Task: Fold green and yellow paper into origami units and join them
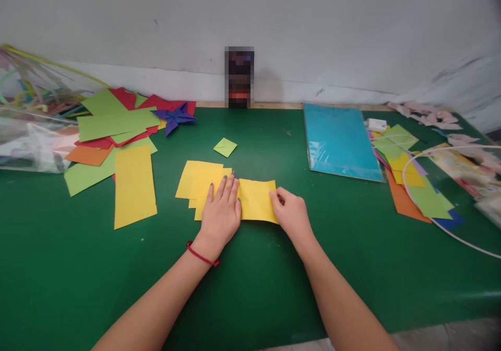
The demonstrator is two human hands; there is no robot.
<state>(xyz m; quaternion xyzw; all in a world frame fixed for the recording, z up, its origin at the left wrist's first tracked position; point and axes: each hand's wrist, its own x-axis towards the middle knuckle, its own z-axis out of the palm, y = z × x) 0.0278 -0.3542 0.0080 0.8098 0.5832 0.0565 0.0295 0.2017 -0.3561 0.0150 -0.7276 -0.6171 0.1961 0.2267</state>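
Note:
Several yellow paper sheets (202, 176) overlap in a staggered row on the green table. My left hand (222, 207) presses flat on them, fingers stretched out, over the inner edge of a yellow piece of paper (256, 200) that reaches to the right. With thumb and curled fingers, my right hand (291, 209) pinches that paper's right edge. Under my left palm, how the papers meet is hidden. Just beyond them lies a small folded green paper square (225, 147).
A loose yellow sheet (135, 189) and a pile of coloured paper (113, 121) with a purple folded star (175, 117) lie left. A blue packet (340, 142) lies back right, near more coloured papers (410, 184) and a white cable (407, 176). A pixelated dark object (239, 77) stands against the wall.

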